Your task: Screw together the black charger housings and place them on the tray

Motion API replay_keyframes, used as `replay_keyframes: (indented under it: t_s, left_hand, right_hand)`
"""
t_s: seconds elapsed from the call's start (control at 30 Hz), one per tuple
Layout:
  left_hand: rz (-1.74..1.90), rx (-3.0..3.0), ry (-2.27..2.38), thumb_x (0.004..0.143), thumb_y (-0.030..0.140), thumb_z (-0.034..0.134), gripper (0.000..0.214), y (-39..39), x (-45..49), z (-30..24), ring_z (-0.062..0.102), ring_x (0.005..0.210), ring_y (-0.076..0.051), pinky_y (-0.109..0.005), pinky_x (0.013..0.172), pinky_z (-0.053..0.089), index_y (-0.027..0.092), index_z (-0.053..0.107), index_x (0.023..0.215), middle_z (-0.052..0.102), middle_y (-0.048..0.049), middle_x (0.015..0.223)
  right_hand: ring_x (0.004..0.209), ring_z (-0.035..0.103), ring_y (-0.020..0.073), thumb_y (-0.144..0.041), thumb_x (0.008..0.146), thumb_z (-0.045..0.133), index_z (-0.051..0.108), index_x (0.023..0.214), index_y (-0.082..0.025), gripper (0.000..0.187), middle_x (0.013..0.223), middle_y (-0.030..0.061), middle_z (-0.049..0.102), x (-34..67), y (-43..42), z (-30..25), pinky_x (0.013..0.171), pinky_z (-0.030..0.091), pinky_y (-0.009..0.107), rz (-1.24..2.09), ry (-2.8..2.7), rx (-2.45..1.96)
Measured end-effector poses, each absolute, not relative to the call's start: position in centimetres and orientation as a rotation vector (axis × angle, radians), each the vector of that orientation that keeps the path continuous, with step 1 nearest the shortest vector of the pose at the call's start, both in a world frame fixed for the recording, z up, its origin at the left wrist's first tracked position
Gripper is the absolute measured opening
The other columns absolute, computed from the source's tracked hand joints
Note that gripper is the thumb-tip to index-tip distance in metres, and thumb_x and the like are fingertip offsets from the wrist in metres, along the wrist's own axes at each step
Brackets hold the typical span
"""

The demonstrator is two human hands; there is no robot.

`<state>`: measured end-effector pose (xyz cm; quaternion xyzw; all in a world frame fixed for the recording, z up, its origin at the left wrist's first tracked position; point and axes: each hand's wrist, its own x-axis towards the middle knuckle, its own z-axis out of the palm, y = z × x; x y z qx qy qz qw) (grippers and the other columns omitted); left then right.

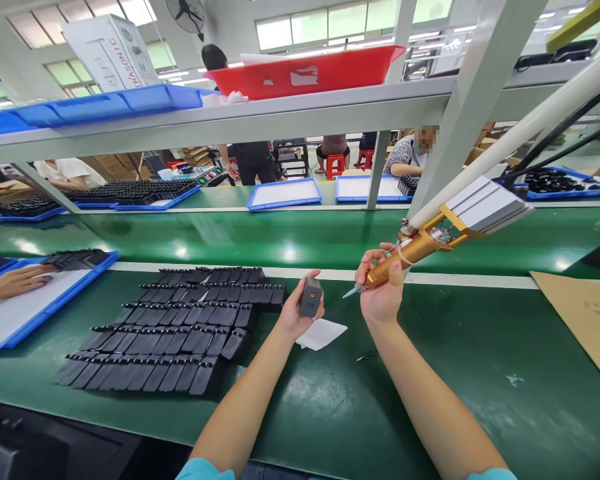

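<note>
Dark case, small and boxy with an orange mark on the side facing up, is in the left hand, held above the green bench; the left fingers are bent round it, with the thumb side toward the top. Right hand is wrapped round the lower end of a gold tool, thumb lying along its barrel; the tool slants down to the left, its pale pointed tip aimed toward the case but apart from it. At the tool's upper end sits a grey ribbed block; a long white pole runs up to the right beside it.

Below the left hand a piece of white paper lies on the bench; a small dark bit lies near the right wrist. Many black cases stand in slanting rows to the left of the left hand; farther left is a blue-rimmed tray with another person's hand over it; a brown sheet of cardboard lies at the far right. Overhead, a shelf carries a red bin; beyond the bench runs a shiny green belt.
</note>
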<state>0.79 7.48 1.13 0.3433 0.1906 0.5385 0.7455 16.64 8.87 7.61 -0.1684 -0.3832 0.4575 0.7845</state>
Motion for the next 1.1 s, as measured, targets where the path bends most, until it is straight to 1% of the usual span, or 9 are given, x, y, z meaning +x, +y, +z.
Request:
replay_keyframes:
  t_s: [0.1, 0.17, 0.27, 0.37, 0.5, 0.67, 0.8, 0.97, 1.1]
  left_hand:
    - [1.184, 0.838, 0.468, 0.091, 0.054, 0.049, 0.051, 7.6, 0.5, 1.2, 0.043, 0.04, -0.007, -0.021, 0.044, 0.033, 0.024, 0.044, 0.132, 0.056, 0.0026, 0.069]
    - [1.22, 0.952, 0.596, 0.09, 0.058, 0.048, 0.053, 7.4, 0.4, 1.7, 0.046, 0.045, -0.008, -0.022, 0.047, 0.035, 0.024, 0.045, 0.131, 0.055, 0.0023, 0.071]
    - [1.241, 1.384, 0.999, 0.09, 0.055, 0.05, 0.05, 6.4, 0.1, 3.3, 0.055, 0.066, -0.014, -0.025, 0.062, 0.043, 0.024, 0.05, 0.129, 0.059, -0.0008, 0.082]
    - [1.06, 2.016, 1.501, 0.09, 0.048, 0.054, 0.045, 4.5, -0.9, 5.4, 0.057, 0.084, -0.021, -0.032, 0.078, 0.043, 0.026, 0.052, 0.13, 0.062, -0.0033, 0.089]
    - [0.784, 2.433, 2.013, 0.092, 0.045, 0.052, 0.042, 1.8, -3.8, 5.9, 0.055, 0.091, -0.025, -0.037, 0.081, 0.04, 0.024, 0.055, 0.129, 0.065, -0.0073, 0.091]
    - [0.451, 2.531, 2.428, 0.095, 0.04, 0.048, 0.037, 0.6, -7.5, 2.4, 0.051, 0.095, -0.029, -0.04, 0.08, 0.036, 0.017, 0.06, 0.122, 0.067, -0.0106, 0.085]
    - [0.279, 2.495, 2.574, 0.092, 0.036, 0.052, 0.032, 1.0, -8.1, 0.3, 0.05, 0.097, -0.029, -0.041, 0.082, 0.036, 0.018, 0.062, 0.117, 0.064, -0.0109, 0.091]
    - [0.312, 2.327, 2.792, 0.087, 0.025, 0.06, 0.032, 1.6, -7.4, -0.3, 0.049, 0.097, -0.027, -0.039, 0.081, 0.037, 0.02, 0.06, 0.119, 0.057, -0.0098, 0.102]
    - [0.409, 2.29, 2.79, 0.086, 0.019, 0.059, 0.039, 1.6, -7.1, 0.0, 0.049, 0.103, -0.029, -0.041, 0.083, 0.039, 0.02, 0.056, 0.126, 0.057, -0.0118, 0.111]
  right_hand:
    - [0.044, 0.046, 0.0068, -0.052, 0.084, 0.052, 0.049, 0.104, -0.025, 0.033, 0.078, -0.0042, 0.054, 16.7, 8.9, 7.5, 0.04, 0.03, 0.022, 0.993, -0.826, -0.353]
    - [0.045, 0.047, 0.0068, -0.051, 0.084, 0.052, 0.049, 0.104, -0.025, 0.033, 0.078, -0.0041, 0.054, 16.8, 8.9, 7.5, 0.041, 0.031, 0.022, 1.001, -0.827, -0.345]
    - [0.044, 0.047, 0.007, -0.05, 0.084, 0.052, 0.05, 0.104, -0.025, 0.032, 0.078, -0.0038, 0.054, 16.9, 8.9, 7.5, 0.04, 0.031, 0.022, 0.991, -0.832, -0.34]
    - [0.044, 0.047, 0.0072, -0.051, 0.083, 0.053, 0.05, 0.103, -0.025, 0.033, 0.078, -0.0039, 0.054, 17.1, 9.0, 7.6, 0.04, 0.032, 0.022, 0.981, -0.843, -0.344]
    - [0.045, 0.047, 0.007, -0.051, 0.082, 0.054, 0.05, 0.102, -0.025, 0.033, 0.077, -0.0044, 0.054, 17.1, 9.0, 7.8, 0.042, 0.033, 0.022, 0.998, -0.842, -0.347]
    - [0.045, 0.048, 0.0073, -0.049, 0.083, 0.054, 0.051, 0.102, -0.025, 0.031, 0.077, -0.0039, 0.054, 16.9, 9.0, 7.7, 0.042, 0.034, 0.022, 1.012, -0.838, -0.324]
    - [0.045, 0.047, 0.0075, -0.047, 0.084, 0.054, 0.051, 0.103, -0.024, 0.03, 0.078, -0.0032, 0.055, 16.8, 9.0, 7.5, 0.041, 0.032, 0.022, 1.016, -0.84, -0.308]
    - [0.046, 0.047, 0.0075, -0.046, 0.084, 0.054, 0.051, 0.104, -0.025, 0.029, 0.078, -0.0035, 0.055, 16.8, 9.1, 7.4, 0.043, 0.034, 0.021, 1.028, -0.835, -0.318]
    - [0.046, 0.047, 0.0075, -0.044, 0.085, 0.054, 0.052, 0.104, -0.025, 0.027, 0.078, -0.0033, 0.056, 16.8, 9.1, 7.4, 0.044, 0.034, 0.021, 1.018, -0.828, -0.315]
